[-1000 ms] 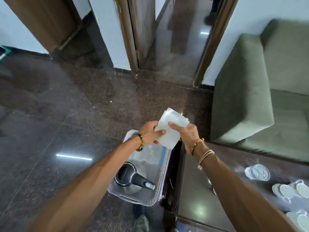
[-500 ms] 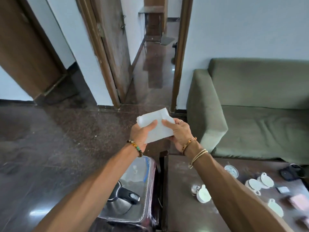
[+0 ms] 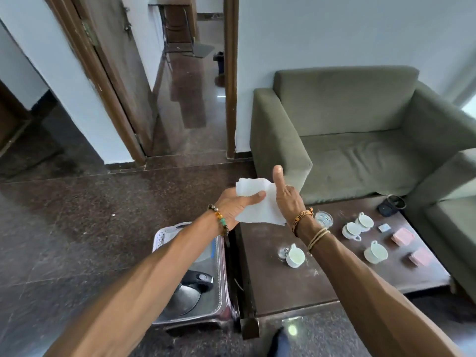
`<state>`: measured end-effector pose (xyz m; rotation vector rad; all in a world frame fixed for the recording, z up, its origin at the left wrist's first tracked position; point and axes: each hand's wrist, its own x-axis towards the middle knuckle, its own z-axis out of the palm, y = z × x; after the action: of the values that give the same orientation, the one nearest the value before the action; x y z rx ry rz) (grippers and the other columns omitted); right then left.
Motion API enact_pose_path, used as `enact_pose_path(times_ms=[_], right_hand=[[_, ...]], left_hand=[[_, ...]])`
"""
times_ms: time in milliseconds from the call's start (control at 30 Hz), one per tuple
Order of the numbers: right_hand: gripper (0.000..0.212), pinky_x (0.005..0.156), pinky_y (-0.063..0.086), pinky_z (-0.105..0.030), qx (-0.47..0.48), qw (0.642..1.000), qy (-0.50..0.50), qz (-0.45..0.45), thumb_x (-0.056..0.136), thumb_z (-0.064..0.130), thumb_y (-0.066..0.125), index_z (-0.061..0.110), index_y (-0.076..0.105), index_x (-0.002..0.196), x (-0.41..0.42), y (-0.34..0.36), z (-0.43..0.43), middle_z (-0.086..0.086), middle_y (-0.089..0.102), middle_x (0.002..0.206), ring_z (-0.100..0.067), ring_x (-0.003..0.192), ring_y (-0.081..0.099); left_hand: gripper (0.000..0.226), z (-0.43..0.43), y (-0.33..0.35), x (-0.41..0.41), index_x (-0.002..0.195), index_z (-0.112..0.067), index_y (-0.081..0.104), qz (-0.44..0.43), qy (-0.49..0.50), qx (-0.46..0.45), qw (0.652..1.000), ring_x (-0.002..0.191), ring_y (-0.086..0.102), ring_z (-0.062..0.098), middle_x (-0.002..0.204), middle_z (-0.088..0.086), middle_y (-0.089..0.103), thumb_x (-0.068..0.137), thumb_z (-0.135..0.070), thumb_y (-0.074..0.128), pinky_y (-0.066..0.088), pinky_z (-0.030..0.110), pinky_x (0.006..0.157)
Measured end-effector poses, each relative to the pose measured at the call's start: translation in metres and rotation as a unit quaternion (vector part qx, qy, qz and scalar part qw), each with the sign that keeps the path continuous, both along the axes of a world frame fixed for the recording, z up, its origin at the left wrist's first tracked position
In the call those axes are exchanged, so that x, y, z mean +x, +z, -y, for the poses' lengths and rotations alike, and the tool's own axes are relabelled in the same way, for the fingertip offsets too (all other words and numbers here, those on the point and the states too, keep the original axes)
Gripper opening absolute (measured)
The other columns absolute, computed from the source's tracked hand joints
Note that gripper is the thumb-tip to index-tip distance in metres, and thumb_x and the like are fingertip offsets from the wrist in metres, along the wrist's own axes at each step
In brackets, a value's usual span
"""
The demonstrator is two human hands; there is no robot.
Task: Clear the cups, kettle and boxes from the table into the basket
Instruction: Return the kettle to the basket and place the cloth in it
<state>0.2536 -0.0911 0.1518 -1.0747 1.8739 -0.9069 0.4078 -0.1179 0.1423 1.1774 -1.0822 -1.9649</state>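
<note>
My left hand (image 3: pixel 238 204) grips a white cloth (image 3: pixel 257 210) above the gap between basket and table. My right hand (image 3: pixel 287 199) is against the cloth's right side with its thumb sticking straight up; its fingers are hidden behind the cloth. The silver kettle (image 3: pixel 188 295) with a black handle lies in the perforated basket (image 3: pixel 161 238) on the floor at the table's left end. Several white cups, including one (image 3: pixel 295 255) near my right forearm, a glass (image 3: pixel 324 219) and two pink boxes (image 3: pixel 403 236) (image 3: pixel 420 256) sit on the dark wooden table (image 3: pixel 296 287).
A green sofa (image 3: pixel 347 130) stands behind the table, and another green seat is at the right edge. A black object (image 3: pixel 390 206) and a small grey packet (image 3: pixel 384 228) lie at the table's far right. An open doorway (image 3: pixel 195 86) leads to a corridor.
The view has lifted and swung right, so more of the table and sofa shows. Both hands moved with the cloth toward the table, and my right thumb came off the cloth and points up.
</note>
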Motion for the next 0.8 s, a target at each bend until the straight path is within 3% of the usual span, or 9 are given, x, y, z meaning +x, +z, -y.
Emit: enact_pose_path(times_ms=[100,167,233,367,467,567,667,733,800], right_hand=[[0.112,0.088,0.044,-0.033,0.057,0.982,-0.122,0.13,0.072,0.095,0.011,0.015,0.053,0.139,-0.021,-0.009,-0.021,-0.005,0.057,0.125,-0.026,0.107,0.058],[0.119,0.061,0.052,-0.031,0.08,0.965,-0.128,0.214,0.066,0.099,0.013,0.01,0.06,0.13,-0.037,-0.019,-0.041,-0.015,0.065,0.113,-0.026,0.079,0.066],[0.122,0.047,0.037,-0.024,0.1,0.944,-0.117,0.293,0.065,0.099,0.015,0.002,0.063,0.121,-0.051,-0.032,-0.062,-0.021,0.063,0.096,-0.024,0.057,0.056],[0.118,0.053,0.031,-0.031,0.108,0.901,-0.092,0.41,0.076,0.092,0.013,-0.005,0.055,0.129,-0.077,-0.06,-0.095,-0.031,0.052,0.107,-0.037,0.076,0.051],[0.099,0.079,0.044,-0.043,0.078,0.887,-0.13,0.437,0.083,0.084,0.027,0.004,0.058,0.132,-0.106,-0.078,-0.112,-0.029,0.061,0.126,-0.053,0.11,0.056],[0.078,0.086,0.044,-0.051,0.05,0.889,-0.158,0.427,0.085,0.071,0.052,0.005,0.063,0.125,-0.144,-0.085,-0.136,-0.025,0.066,0.118,-0.045,0.108,0.062],[0.063,0.065,0.053,-0.036,0.033,0.907,-0.168,0.385,0.073,0.044,0.081,0.001,0.066,0.118,-0.187,-0.084,-0.165,-0.016,0.069,0.093,-0.028,0.078,0.063],[0.046,0.048,0.047,-0.025,0.035,0.923,-0.16,0.348,0.072,0.026,0.086,0.002,0.068,0.107,-0.22,-0.079,-0.185,-0.013,0.069,0.088,-0.018,0.064,0.061],[0.034,0.05,0.046,-0.024,0.029,0.92,-0.183,0.344,0.079,0.029,0.081,0.006,0.068,0.101,-0.242,-0.076,-0.196,-0.014,0.067,0.09,-0.021,0.067,0.061]], left_hand=[[0.044,-0.007,-0.007,-0.019,0.113,-0.001,0.068,0.016,0.002,0.026,1.0,0.101,0.069,0.033,0.109,0.017,0.072,0.072,-0.007,0.083,0.057,0.048,0.086],[0.039,-0.013,-0.013,-0.037,0.109,0.0,0.069,0.039,0.014,0.043,0.998,0.101,0.069,0.036,0.109,0.019,0.071,0.072,-0.003,0.082,0.056,0.049,0.087],[0.031,-0.02,-0.024,-0.056,0.102,-0.003,0.07,0.09,0.002,0.027,0.996,0.099,0.069,0.034,0.107,0.018,0.071,0.073,-0.005,0.082,0.057,0.047,0.087],[0.02,-0.032,-0.048,-0.093,0.089,-0.013,0.071,0.177,-0.063,-0.038,0.981,0.087,0.07,0.023,0.101,0.009,0.073,0.073,-0.015,0.084,0.058,0.038,0.079],[0.024,-0.042,-0.061,-0.122,0.095,-0.012,0.072,0.217,-0.104,-0.063,0.969,0.096,0.07,0.027,0.103,0.01,0.073,0.075,-0.023,0.083,0.057,0.043,0.088],[0.017,-0.059,-0.069,-0.159,0.09,-0.013,0.072,0.226,-0.118,-0.041,0.966,0.094,0.07,0.029,0.103,0.012,0.073,0.078,-0.02,0.081,0.056,0.048,0.088],[0.008,-0.078,-0.069,-0.199,0.085,-0.014,0.071,0.228,-0.134,-0.022,0.964,0.087,0.07,0.031,0.094,0.011,0.073,0.081,-0.016,0.078,0.055,0.056,0.085],[0.007,-0.09,-0.066,-0.231,0.089,-0.01,0.071,0.205,-0.144,-0.011,0.968,0.091,0.07,0.036,0.099,0.017,0.072,0.084,-0.013,0.075,0.053,0.058,0.088],[0.011,-0.098,-0.062,-0.255,0.095,-0.007,0.072,0.183,-0.159,-0.012,0.97,0.095,0.069,0.036,0.107,0.02,0.071,0.084,-0.011,0.073,0.053,0.055,0.09]])
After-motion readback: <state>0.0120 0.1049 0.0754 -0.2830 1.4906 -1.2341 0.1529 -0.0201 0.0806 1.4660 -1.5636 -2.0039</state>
